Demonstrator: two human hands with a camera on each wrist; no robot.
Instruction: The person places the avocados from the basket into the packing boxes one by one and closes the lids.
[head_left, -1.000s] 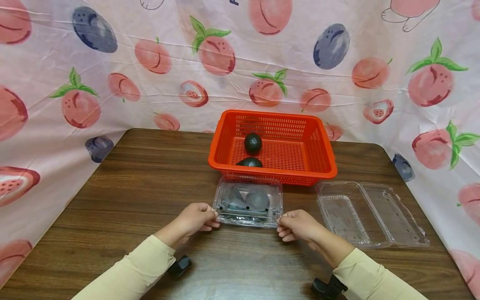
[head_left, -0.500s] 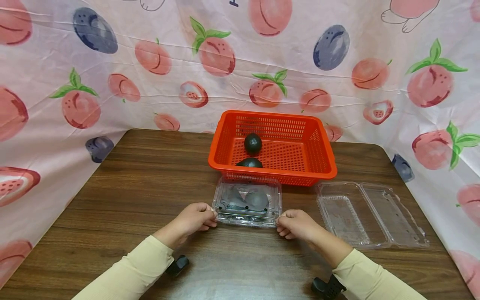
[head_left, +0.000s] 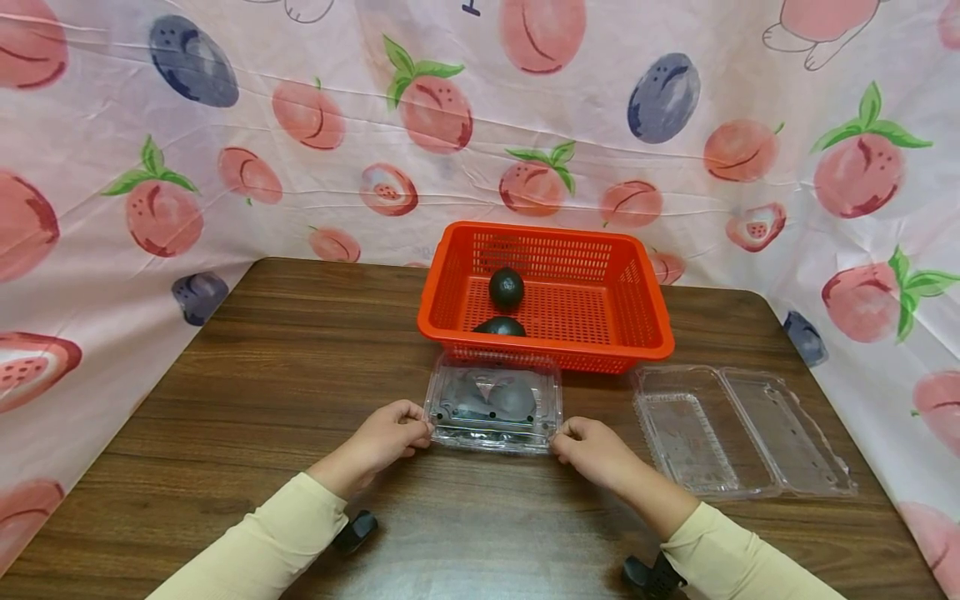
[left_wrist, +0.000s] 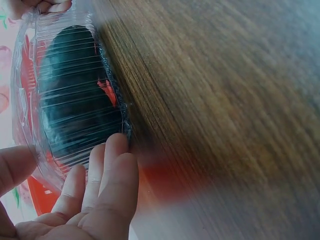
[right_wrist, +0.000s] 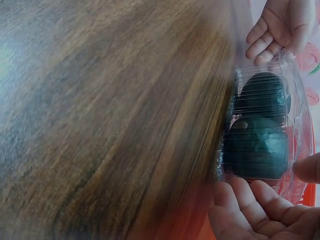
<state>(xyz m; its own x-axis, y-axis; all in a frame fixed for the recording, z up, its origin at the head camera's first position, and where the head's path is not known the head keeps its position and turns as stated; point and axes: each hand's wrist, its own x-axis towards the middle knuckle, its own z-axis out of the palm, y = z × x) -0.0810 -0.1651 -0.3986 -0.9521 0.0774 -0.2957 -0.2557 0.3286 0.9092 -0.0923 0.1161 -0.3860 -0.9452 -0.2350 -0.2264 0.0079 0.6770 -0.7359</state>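
Pinching a clear box point(head_left: 491, 439) at its near corners are the left hand point(head_left: 390, 437) and right hand point(head_left: 592, 448). Dark fruits point(right_wrist: 257, 147) lie inside, a red basket point(head_left: 551, 342) behind.

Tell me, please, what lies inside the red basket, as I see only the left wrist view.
Observer: Two loose avocados show inside the red basket in the head view.
Operator: Thank you; does anything lie to the basket's right?
Observer: Yes, an open container lies nearer the person, toward their right.
Operator: Thanks; what does the right wrist view add?
Observer: Two packed avocados, clearly told apart, inside the filled container.
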